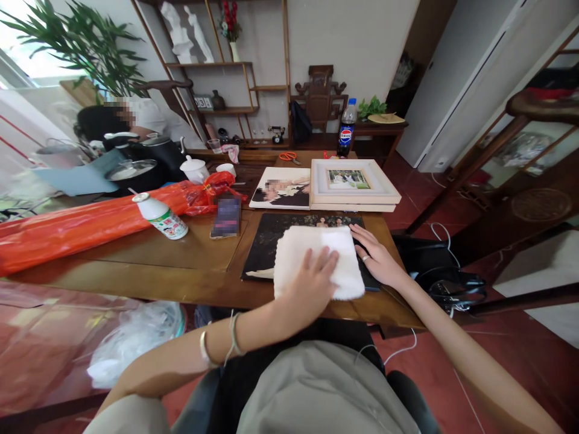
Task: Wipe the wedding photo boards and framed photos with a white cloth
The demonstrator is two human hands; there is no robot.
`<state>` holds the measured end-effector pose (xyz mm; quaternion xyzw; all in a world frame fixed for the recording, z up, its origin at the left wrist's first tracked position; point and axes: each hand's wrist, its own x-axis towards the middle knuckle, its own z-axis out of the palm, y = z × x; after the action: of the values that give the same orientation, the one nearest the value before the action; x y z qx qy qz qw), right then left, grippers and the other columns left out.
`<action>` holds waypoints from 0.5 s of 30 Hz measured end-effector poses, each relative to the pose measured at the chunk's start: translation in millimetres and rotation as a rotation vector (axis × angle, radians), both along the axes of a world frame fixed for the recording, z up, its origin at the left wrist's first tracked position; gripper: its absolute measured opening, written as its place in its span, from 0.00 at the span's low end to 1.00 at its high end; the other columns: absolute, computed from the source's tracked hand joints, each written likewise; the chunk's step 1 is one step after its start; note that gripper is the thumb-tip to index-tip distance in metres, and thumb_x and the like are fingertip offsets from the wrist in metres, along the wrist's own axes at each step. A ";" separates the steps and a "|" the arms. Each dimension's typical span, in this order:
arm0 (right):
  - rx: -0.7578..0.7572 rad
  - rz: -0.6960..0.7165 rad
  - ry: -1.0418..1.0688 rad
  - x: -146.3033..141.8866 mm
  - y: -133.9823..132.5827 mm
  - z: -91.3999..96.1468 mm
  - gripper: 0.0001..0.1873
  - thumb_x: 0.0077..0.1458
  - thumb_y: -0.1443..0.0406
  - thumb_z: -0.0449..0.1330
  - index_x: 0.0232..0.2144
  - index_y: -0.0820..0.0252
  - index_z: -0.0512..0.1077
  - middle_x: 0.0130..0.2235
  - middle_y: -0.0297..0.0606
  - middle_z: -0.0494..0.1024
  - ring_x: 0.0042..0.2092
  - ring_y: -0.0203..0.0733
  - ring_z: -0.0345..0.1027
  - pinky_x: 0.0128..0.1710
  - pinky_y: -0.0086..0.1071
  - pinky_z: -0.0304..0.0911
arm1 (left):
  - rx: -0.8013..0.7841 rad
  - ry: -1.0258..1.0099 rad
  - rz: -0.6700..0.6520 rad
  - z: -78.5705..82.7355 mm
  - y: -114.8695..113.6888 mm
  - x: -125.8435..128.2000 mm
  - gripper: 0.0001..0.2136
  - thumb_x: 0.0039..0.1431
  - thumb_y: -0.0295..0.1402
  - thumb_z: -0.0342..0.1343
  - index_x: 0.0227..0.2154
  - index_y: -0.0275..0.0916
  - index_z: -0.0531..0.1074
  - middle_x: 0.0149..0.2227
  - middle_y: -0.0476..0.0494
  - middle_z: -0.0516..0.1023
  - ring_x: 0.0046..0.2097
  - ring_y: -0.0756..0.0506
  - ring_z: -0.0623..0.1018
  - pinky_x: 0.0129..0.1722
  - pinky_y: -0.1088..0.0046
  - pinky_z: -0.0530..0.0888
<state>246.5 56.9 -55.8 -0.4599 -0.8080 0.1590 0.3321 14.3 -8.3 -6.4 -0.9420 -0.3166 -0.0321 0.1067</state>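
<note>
A dark photo album or panel [259, 250] with a printed picture lies flat on the wooden table in front of me. Over its middle and right part is spread a folded white cloth [294, 247], reaching past the near edge. My left hand [312, 280] rests on the cloth with its fingers laid out and slightly apart, pressing from above. At the panel's right edge, my right hand [375, 256] has its fingers stretched out, touching the border beside the cloth; it wears a ring. Much of the panel's picture is hidden beneath the cloth.
Behind stand a photo book [284, 184], a white framed photo [380, 187], orange scissors [288, 157] and a cola bottle [346, 135]. To the left are a phone [226, 217], a white spray can [163, 218] and a long red plastic-wrapped bundle [90, 226]. A person sits at far left.
</note>
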 end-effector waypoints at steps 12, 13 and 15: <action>0.007 -0.019 0.013 -0.1 1.7 -2.8 0.23 0.64 0.58 0.48 0.59 0.49 0.63 0.64 0.39 0.62 0.66 0.49 0.50 0.65 0.55 0.47 | -0.116 -0.103 -0.050 2.8 30.9 -46.2 0.10 0.59 0.30 0.53 0.39 0.41 0.78 0.66 0.44 0.55 0.66 0.40 0.57 0.63 0.58 0.58; 0.008 -0.022 0.014 0.1 2.0 -3.3 0.23 0.63 0.58 0.48 0.59 0.49 0.63 0.64 0.39 0.62 0.66 0.49 0.50 0.65 0.55 0.47 | -0.121 -0.105 -0.035 2.6 46.8 -50.4 0.11 0.59 0.30 0.52 0.41 0.41 0.78 0.66 0.44 0.56 0.66 0.41 0.57 0.63 0.58 0.57; 0.006 -0.021 0.014 0.3 2.2 -3.8 0.22 0.63 0.58 0.48 0.59 0.49 0.63 0.64 0.39 0.61 0.66 0.49 0.50 0.65 0.56 0.47 | -0.099 -0.124 0.010 1.2 75.0 -59.9 0.12 0.60 0.31 0.51 0.43 0.40 0.77 0.65 0.43 0.57 0.65 0.41 0.58 0.63 0.58 0.57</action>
<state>246.9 59.1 -59.7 -0.4662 -0.8013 0.1564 0.3408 -45.5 66.7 -5.3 -0.9408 -0.3284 -0.0739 0.0401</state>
